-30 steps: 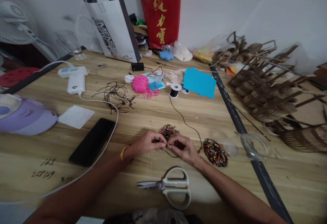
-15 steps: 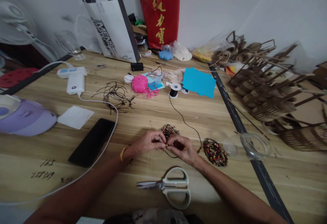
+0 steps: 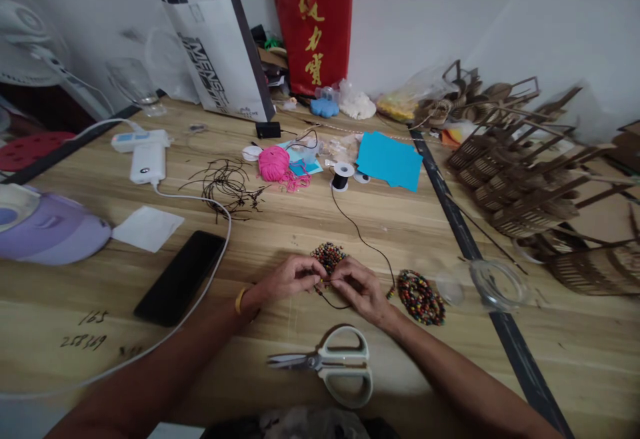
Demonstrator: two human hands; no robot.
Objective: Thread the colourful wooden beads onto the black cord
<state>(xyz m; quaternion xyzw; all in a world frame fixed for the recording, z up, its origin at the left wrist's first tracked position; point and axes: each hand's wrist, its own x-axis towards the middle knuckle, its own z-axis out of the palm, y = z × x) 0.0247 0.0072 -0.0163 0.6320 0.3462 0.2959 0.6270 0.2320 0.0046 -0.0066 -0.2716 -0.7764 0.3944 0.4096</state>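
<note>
My left hand and my right hand meet fingertip to fingertip, thumbs and forefingers pinched. A thin black cord runs between the pinches and sags in a loop beneath them, a few small beads by its left end. Just behind the fingers lies a heap of loose multicoloured beads, partly covered by my right hand. From the spool the cord curves toward my right wrist, with beads on it there. A coiled strand of beads rests to the right. Scissors lie nearer me, blades pointing left.
A black phone and white cable lie left. Farther back are cut black cords, pink yarn and blue sheets. Woven baskets crowd the right, near a clear plastic ring. Two bags stand against the wall.
My fingertips have drawn slightly apart, showing a short stretch of cord. The yellowish bead between them earlier now shows lower, near the left fingertips. The objects around have stayed put.
</note>
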